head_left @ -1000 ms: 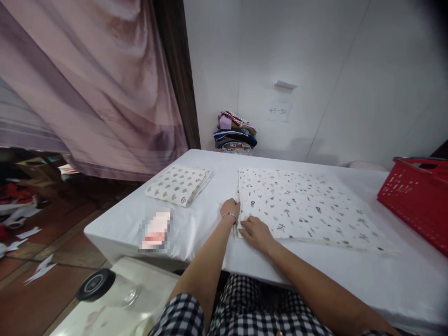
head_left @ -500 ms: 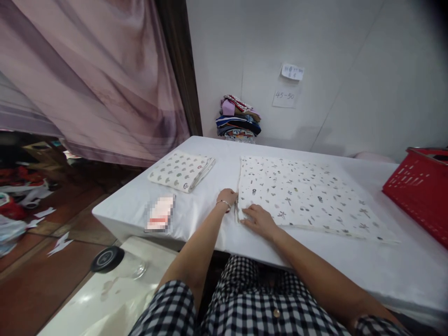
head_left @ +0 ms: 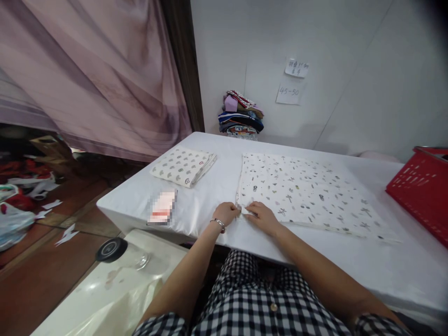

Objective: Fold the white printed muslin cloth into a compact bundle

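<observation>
A white cloth (head_left: 301,191) printed with small plants and shapes lies folded flat on the white table (head_left: 210,205). At its near left corner, my left hand (head_left: 227,213) is closed, its fingertips pinching the cloth's edge. My right hand (head_left: 261,217) rests on the near edge just beside it, fingers bent with the thumb and index apart, touching the cloth near the same corner. To the left lies a folded cream cloth (head_left: 182,165) with grey mushroom-like prints, apart from both hands.
A pixelated phone-like object (head_left: 163,207) lies at the table's left front. On the right stands a red perforated basket (head_left: 420,186). A black-lidded clear jar (head_left: 121,252) lies on a lower white surface. Folded fabrics (head_left: 241,114) are stacked behind the table by the wall.
My left hand has moved nearer to me along the cloth's left edge to the corner. My right hand has shifted slightly, and the camera view has moved a little.
</observation>
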A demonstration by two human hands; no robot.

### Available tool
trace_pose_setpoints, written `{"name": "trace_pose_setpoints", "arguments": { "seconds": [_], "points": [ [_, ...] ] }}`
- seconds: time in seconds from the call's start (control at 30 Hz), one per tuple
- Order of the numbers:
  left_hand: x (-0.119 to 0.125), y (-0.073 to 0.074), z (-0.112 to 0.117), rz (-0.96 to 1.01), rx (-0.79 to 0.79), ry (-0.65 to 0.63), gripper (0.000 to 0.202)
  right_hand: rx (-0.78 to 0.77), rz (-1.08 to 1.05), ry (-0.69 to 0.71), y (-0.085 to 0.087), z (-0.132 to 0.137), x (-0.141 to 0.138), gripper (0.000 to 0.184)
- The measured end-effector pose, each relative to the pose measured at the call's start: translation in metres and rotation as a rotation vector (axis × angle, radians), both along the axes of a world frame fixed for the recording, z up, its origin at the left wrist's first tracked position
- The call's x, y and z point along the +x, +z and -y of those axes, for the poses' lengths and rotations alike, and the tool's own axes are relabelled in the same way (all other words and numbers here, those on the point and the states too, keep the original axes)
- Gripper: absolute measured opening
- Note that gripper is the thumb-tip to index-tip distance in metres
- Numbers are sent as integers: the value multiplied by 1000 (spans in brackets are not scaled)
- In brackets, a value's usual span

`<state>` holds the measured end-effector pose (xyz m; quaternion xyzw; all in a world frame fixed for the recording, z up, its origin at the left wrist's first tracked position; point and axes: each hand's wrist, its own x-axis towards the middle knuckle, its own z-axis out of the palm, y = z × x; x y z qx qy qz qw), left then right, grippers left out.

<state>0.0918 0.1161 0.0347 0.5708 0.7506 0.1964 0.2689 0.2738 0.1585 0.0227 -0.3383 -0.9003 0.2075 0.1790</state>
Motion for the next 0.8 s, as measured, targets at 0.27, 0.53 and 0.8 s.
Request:
{"name": "trace_pose_setpoints", "arguments": {
  "seconds": [0.27, 0.53, 0.8],
  "points": [
    [18, 5, 8, -83, -43, 68, 24, -15, -41, -41, 7, 4, -2, 27],
    [14, 2, 9, -40, -41, 117, 13, -12, -97, -40, 5, 8, -4, 30],
    [11, -1, 15, -54, 21, 83, 20, 123, 42, 6, 2, 14, -8, 27]
  ]
}}
